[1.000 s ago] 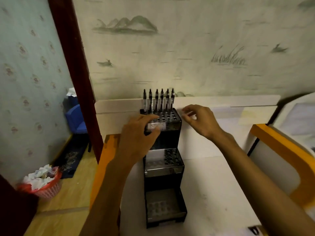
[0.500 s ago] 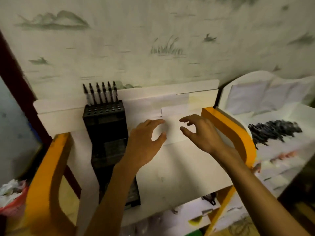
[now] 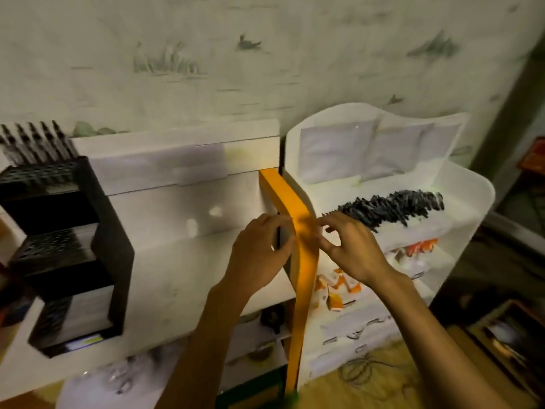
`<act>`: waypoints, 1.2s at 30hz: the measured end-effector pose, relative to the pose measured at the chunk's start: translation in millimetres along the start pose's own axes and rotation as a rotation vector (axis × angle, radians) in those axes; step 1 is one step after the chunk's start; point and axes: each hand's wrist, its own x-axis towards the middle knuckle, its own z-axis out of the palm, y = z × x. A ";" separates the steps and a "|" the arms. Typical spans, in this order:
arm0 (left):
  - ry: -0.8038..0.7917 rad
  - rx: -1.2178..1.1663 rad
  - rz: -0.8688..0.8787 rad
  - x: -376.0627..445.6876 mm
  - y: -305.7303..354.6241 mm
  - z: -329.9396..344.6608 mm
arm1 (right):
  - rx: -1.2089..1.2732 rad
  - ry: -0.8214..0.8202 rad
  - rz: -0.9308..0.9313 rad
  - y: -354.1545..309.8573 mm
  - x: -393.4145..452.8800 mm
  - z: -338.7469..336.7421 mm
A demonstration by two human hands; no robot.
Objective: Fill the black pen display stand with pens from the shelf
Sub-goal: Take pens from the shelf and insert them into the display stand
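Against a papered wall, the stand (image 3: 63,246) sits at the table's (image 3: 188,278) left, one row of pens filled. Both hands, left (image 3: 259,255) and right (image 3: 351,249), empty with loosely curled fingers, reach toward the pens (image 3: 386,206) heaped on the shelf (image 3: 466,184).

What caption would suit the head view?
Both empty hands, left and right, reach toward the pen pile on the white shelf.

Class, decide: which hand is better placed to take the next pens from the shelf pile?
Probably the right hand: its fingertips hover beside the black pen pile on the white shelf. The left hand is farther away, across the orange panel.
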 end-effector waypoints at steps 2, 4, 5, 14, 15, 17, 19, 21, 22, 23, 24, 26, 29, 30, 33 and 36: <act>-0.041 -0.037 0.006 12.9 17.7 25.6 | 0.020 -0.009 0.023 25.4 -5.0 -5.9; -0.071 -0.059 0.004 28.6 31.7 50.0 | 0.021 -0.007 0.060 51.2 -6.1 -9.8; -0.085 -0.061 0.004 37.0 37.7 62.2 | 0.020 -0.008 0.076 63.8 -5.3 -11.4; -0.076 -0.050 0.032 121.6 67.3 166.9 | 0.008 -0.033 0.133 180.2 32.1 -32.4; -0.073 -0.050 0.023 131.4 69.1 176.9 | 0.000 -0.046 0.145 193.5 39.9 -35.2; -0.074 -0.064 0.004 149.0 70.1 196.0 | -0.018 -0.072 0.154 218.7 56.2 -38.3; -0.084 -0.058 -0.013 165.9 66.9 214.6 | -0.033 -0.093 0.152 241.7 71.7 -36.5; -0.087 -0.035 -0.039 181.4 58.9 232.6 | -0.045 -0.111 0.145 262.0 84.9 -30.4; -0.086 -0.025 -0.061 188.5 53.6 241.2 | -0.043 -0.122 0.142 270.9 90.7 -26.3; -0.084 -0.014 -0.087 195.1 47.6 249.7 | -0.036 -0.135 0.140 279.1 95.9 -21.8; -0.082 -0.006 -0.117 200.8 41.1 258.0 | -0.027 -0.152 0.137 286.6 100.5 -17.1; -0.081 -0.017 -0.189 209.6 26.5 275.1 | -0.002 -0.189 0.124 300.3 107.8 -6.5; -0.108 -0.053 -0.349 216.5 2.5 300.9 | 0.045 -0.234 0.106 320.5 118.7 8.1; -0.117 -0.044 -0.402 217.3 -5.0 308.8 | 0.060 -0.245 0.101 327.7 122.7 12.2; -0.107 -0.011 -0.503 219.2 -22.5 329.6 | 0.116 -0.276 0.084 349.6 133.8 25.2; -0.103 0.056 -0.616 228.4 -29.6 344.7 | 0.164 -0.331 0.057 370.2 145.4 37.9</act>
